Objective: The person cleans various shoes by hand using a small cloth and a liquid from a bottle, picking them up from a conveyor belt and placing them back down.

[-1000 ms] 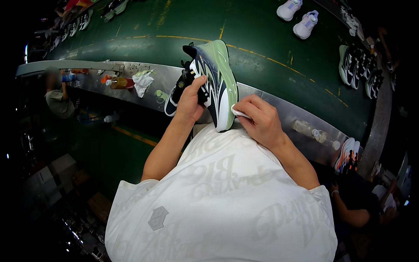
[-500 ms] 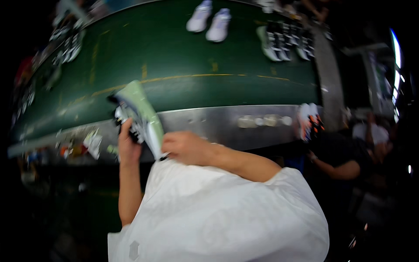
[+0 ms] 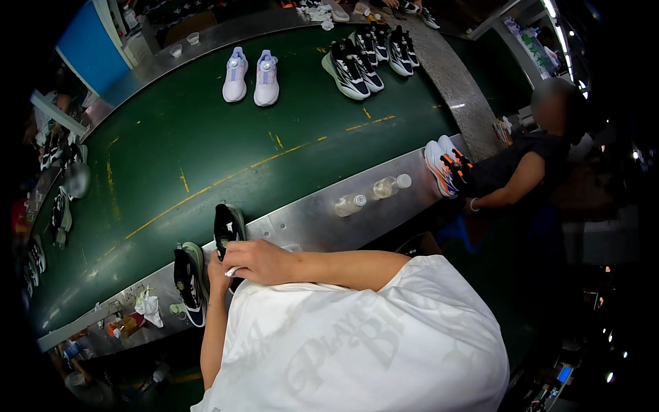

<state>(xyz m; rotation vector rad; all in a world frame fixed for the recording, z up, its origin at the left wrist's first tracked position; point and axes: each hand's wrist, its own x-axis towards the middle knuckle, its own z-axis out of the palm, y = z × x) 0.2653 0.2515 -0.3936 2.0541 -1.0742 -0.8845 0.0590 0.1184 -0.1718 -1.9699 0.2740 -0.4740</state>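
A black sneaker (image 3: 227, 224) with a pale green sole edge is in front of me over the metal ledge. My left hand (image 3: 217, 276) is closed on its near part, fingers partly hidden behind my other hand. My right hand (image 3: 264, 262) lies across the shoe with curled fingers, pinching a small white cloth (image 3: 235, 269) against it. Left of my left forearm, a matching black sneaker (image 3: 189, 283) rests on the ledge, its toe toward me.
Beyond the metal ledge (image 3: 309, 223) runs a green belt (image 3: 226, 158) carrying white-lilac sneakers (image 3: 266, 79) and several black-and-white sneakers (image 3: 351, 72). Clear bottles (image 3: 391, 186) and white-orange sneakers (image 3: 446, 165) stand rightward, near a seated co-worker (image 3: 528, 165). Crumpled white cloth (image 3: 149, 307) lies left.
The sneaker in my left hand has turned from showing its pale green side to showing its dark upper. A second sneaker now shows beside my left forearm. The whole view has rotated.
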